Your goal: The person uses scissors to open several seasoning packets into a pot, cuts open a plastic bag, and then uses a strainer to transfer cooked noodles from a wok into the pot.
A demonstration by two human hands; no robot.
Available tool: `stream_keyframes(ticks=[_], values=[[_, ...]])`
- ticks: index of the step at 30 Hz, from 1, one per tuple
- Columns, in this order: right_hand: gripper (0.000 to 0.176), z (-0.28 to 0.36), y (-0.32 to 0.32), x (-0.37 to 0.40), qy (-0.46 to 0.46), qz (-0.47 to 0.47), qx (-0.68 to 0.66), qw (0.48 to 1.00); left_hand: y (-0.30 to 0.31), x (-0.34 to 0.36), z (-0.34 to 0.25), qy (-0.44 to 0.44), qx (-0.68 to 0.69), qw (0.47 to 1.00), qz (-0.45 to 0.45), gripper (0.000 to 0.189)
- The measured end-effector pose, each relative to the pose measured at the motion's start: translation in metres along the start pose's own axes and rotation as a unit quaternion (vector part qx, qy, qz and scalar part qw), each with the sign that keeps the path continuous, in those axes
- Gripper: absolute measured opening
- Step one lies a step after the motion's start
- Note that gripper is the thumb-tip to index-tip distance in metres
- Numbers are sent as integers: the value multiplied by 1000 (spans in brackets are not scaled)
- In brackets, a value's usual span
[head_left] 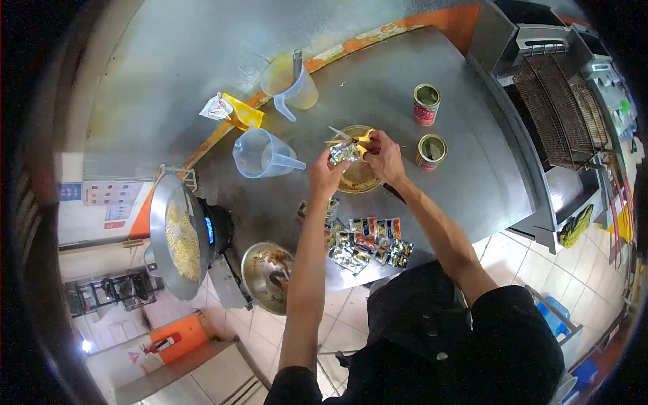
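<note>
My left hand pinches a bunch of silver foil sachets above a round bowl. In my right hand is a pair of scissors with yellow handles, fingers closed around them. The scissor blades point left, right at the top of the foil. Something brownish lies in the bowl beneath, partly hidden by my hands. Nearer to me, a spread of black, red and silver sachets covers the front edge of the metal table.
Two opened cans, one behind and one nearer, stand right of the bowl. Left are a plastic jug, another jug and a yellow packet. A noodle-filled pan and a stained steel bowl sit lower left; fryer baskets far right.
</note>
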State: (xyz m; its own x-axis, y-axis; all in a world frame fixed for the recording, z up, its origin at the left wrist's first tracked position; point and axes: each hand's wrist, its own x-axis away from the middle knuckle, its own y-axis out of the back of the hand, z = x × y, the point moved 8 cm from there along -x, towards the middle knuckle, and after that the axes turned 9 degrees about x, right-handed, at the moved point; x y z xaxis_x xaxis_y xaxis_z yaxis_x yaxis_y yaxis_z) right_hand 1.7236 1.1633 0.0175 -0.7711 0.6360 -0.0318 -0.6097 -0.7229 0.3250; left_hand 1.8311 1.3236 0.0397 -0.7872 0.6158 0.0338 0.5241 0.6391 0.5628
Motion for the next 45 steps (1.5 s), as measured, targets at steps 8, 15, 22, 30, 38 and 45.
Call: stream_keyframes(ticks=[8,15,22,30,38,45], values=[[39,-4,-7,-2,43,18,-23,999,12,7,-39,-190,0,977,-93,32],[41,13,-10,1,66,74,-2,995,2,11,-34,40,19,998,53,44],[43,13,-15,7,50,84,5,995,2,22,-27,12,25,999,17,34],[48,-5,-22,17,12,94,-18,995,14,54,33,163,239,957,-34,31],[47,-14,60,78,-4,84,-3,996,93,100,165,242,138,960,-31,37],[20,-2,134,175,-15,19,5,1000,113,96,199,281,-216,935,25,70]])
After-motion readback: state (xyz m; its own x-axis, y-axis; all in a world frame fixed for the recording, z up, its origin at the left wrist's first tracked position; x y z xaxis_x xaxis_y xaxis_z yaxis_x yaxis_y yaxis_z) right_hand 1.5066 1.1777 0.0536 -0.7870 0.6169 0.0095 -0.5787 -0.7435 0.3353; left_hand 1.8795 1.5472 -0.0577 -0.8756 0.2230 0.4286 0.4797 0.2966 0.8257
